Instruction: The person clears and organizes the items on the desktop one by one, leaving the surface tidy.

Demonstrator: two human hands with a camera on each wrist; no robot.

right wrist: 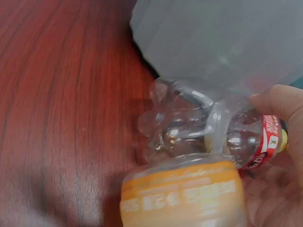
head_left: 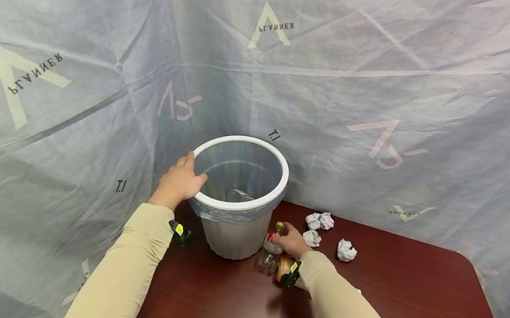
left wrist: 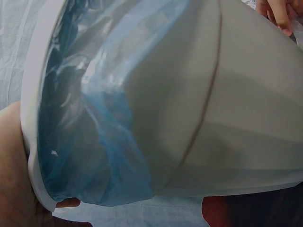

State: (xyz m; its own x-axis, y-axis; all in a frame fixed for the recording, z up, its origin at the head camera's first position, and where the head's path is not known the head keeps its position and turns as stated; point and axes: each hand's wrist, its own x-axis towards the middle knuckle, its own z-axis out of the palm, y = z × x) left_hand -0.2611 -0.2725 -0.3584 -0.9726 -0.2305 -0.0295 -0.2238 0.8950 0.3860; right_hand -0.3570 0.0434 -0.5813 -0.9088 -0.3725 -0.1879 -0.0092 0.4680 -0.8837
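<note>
A grey trash bin [head_left: 230, 238] with a white rim stands on the table, lined with a translucent bluish bag [left wrist: 111, 118]. My left hand [head_left: 179, 183] holds the rim at its left side, thumb and fingers about the edge. Right beside the bin, my right hand [head_left: 294, 241] grips a clear plastic bottle [right wrist: 189, 123] around its upper part, near the red label and yellow cap. This bottle stands roughly upright in the head view. A bottle with an orange label [right wrist: 182, 194] lies next to it, partly hidden by my right wrist in the head view.
Several crumpled paper balls [head_left: 347, 251] lie on the dark red wooden table [head_left: 413, 292], right of my right hand. Inside the bin, a small piece with red and white [head_left: 243, 194] shows. Grey printed sheeting [head_left: 369, 88] hangs behind and to the left.
</note>
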